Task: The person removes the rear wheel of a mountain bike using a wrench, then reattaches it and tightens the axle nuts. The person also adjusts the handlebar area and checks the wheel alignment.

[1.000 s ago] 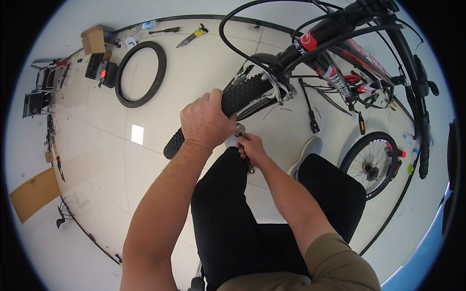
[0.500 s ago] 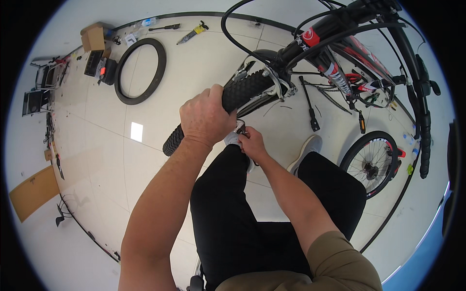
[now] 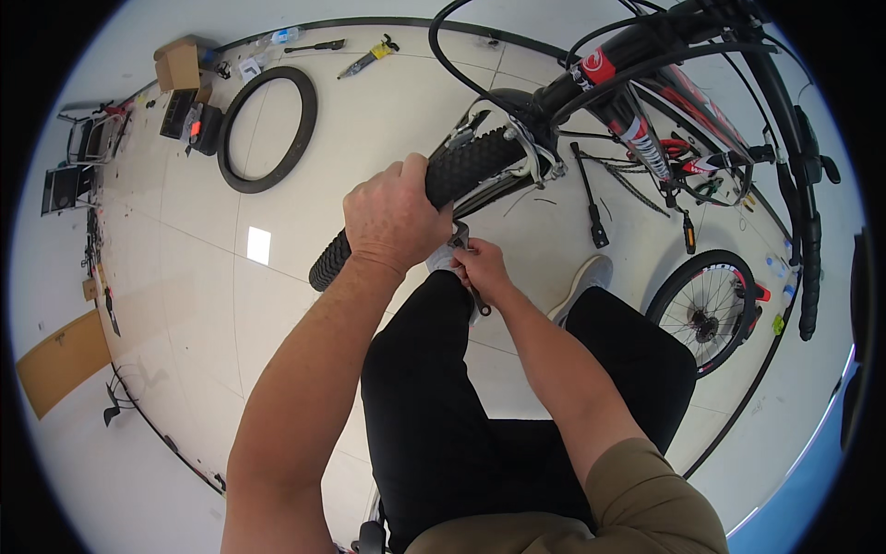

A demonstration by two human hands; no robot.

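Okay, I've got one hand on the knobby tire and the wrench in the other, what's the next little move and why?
Probably turn the wrench a short stroke while holding the wheel steady. The right hand grips it at the wheel's centre, just under the tire, and the left hand is clamped over the tread, so the wheel looks braced. Whether the wrench is fully seated is hidden.

Black knobbly tyre (image 3: 461, 171), red-and-black bicycle frame (image 3: 646, 111), silver wrench (image 3: 469, 268), black trousers (image 3: 443, 406), cream floor tiles (image 3: 369, 111).
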